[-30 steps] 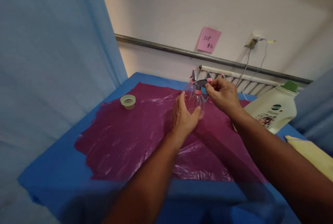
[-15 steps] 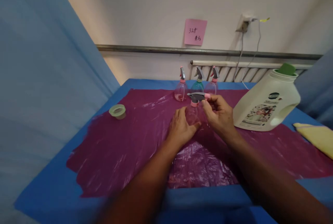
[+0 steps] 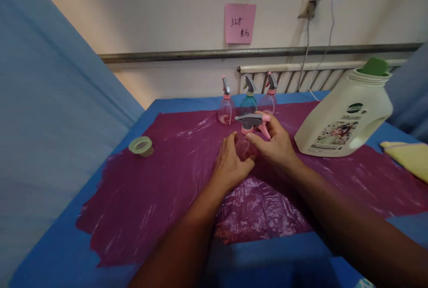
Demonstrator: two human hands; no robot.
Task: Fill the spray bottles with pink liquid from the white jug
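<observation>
Left hand [image 3: 231, 159] curls round the trigger-spray bottle [image 3: 244, 147], likely steadying it; right hand [image 3: 277, 144], at three o'clock, pinches its collar [image 3: 247, 131]

"How is the left hand [image 3: 230, 158] posing?"

"It is gripping, fingers curving forward, thumb pointing right."

"And the right hand [image 3: 279, 145]?"

"It is sitting slightly higher, gripping too, its thumb pointing left, its other fingers curling partly out of sight."

"And further back?"

"The left forearm [image 3: 187, 234] and right forearm [image 3: 347, 212], both bare, are slanting inward and forward, and the hands are facing each other closely."
</observation>
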